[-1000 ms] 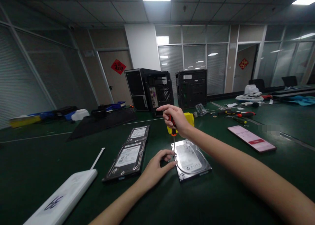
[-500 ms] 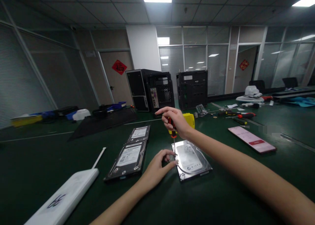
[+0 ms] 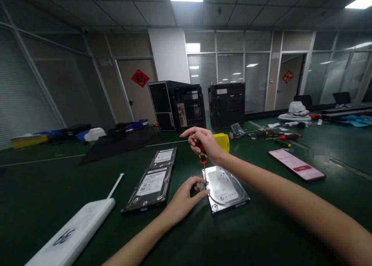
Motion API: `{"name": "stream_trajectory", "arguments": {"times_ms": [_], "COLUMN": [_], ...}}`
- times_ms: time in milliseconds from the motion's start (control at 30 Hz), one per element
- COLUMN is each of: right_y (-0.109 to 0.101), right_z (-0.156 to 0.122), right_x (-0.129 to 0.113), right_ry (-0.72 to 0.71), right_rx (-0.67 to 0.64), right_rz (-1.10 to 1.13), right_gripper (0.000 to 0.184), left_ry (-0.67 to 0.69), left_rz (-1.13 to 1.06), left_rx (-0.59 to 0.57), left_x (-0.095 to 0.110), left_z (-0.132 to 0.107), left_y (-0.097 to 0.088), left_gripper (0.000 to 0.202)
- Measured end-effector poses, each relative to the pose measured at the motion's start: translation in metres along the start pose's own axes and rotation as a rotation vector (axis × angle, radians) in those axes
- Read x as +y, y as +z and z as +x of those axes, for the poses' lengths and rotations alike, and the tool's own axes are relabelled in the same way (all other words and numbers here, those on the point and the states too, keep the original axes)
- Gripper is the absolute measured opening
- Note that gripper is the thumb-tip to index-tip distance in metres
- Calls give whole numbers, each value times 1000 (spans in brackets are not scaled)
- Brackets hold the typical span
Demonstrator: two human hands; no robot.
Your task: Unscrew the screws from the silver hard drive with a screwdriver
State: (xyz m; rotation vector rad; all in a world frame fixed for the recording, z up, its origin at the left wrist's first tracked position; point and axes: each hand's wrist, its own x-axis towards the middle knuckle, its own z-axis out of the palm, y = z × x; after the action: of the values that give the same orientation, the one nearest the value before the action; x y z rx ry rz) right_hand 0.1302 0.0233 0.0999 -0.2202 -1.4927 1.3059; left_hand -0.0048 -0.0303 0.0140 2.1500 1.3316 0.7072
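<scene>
A silver hard drive [image 3: 225,186] with a pale label lies flat on the green table. In my right hand [image 3: 207,144] is a red-and-black screwdriver [image 3: 203,158], upright, its shaft pointing down at the drive's left edge. The right index finger stretches out past the handle, while other fingers wrap round it. My left hand [image 3: 186,196] pinches that same edge with thumb and index finger, close beside the screwdriver tip. Its remaining fingers are curled. The tip's exact seat is too small to make out. Two darker hard drives, one near [image 3: 151,186] and one far [image 3: 163,157], lie to the left.
Behind my right hand is a yellow object [image 3: 223,142]. Black computer cases [image 3: 226,107] stand at the back. A phone [image 3: 296,165] lies right, with several hand tools [image 3: 290,136] beyond it. A white box-like device marked with digits [image 3: 75,231] sits front left.
The right hand and screwdriver have shifted very slightly left, and the screwdriver remains at the drive's edge. The left hand stays in place. The whole view has moved a little.
</scene>
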Motion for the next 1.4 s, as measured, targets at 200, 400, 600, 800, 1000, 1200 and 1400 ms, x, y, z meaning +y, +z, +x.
{"name": "stream_trajectory", "arguments": {"times_ms": [200, 400, 600, 800, 1000, 1200, 1400], "right_y": [3, 8, 7, 5, 1, -10, -18], "right_z": [-2, -2, -1, 0, 4, 3, 5], "right_x": [1, 5, 6, 8, 9, 6, 10], "right_ry": [-35, -66, -71, -69, -27, -7, -21], "right_rx": [-24, -64, -59, -30, -16, 38, 92], "right_rz": [-17, -36, -14, 13, 20, 76, 125], "right_gripper": [23, 21, 21, 21, 20, 18, 13], "left_ry": [12, 43, 52, 25, 35, 26, 46], "left_rz": [-15, 4, 25, 22, 5, -7, -17], "left_rx": [1, -1, -7, -17, -20, -18, -11], "left_x": [-4, -6, -5, 0, 0, -1, -5], "left_z": [1, 2, 2, 0, 1, 1, 2], "left_y": [1, 4, 3, 0, 0, 1, 2], "left_gripper": [39, 39, 39, 40, 38, 38, 36]}}
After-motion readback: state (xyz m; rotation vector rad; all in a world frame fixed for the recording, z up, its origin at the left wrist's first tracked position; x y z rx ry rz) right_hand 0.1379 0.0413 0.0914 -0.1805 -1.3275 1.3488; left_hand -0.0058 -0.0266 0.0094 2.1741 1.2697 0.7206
